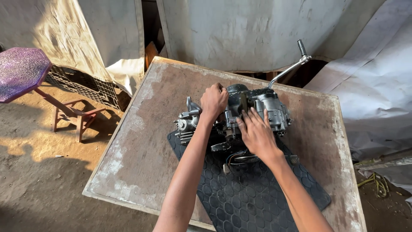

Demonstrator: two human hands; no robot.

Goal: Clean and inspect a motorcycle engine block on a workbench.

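Observation:
A grey metal motorcycle engine (274, 112) lies on a black rubber mat (244, 193) with a hexagon pattern, on a worn wooden table (141, 141). A long kick lever (292, 64) sticks up from it toward the back right. My left hand (213, 101) is closed in a fist on the engine's upper left part; whether it holds a tool is hidden. My right hand (256, 133) rests flat on the engine's middle, fingers spread and pressing on the casing. Wires (234, 157) trail from under the engine onto the mat.
A purple octagonal stool (21, 71) with a reddish frame stands on the dirt floor at the left. A black plastic crate (86, 88) lies behind it. White tarpaulins (373, 81) hang at the back and right. Yellow-green cord (377, 180) lies on the ground at the right.

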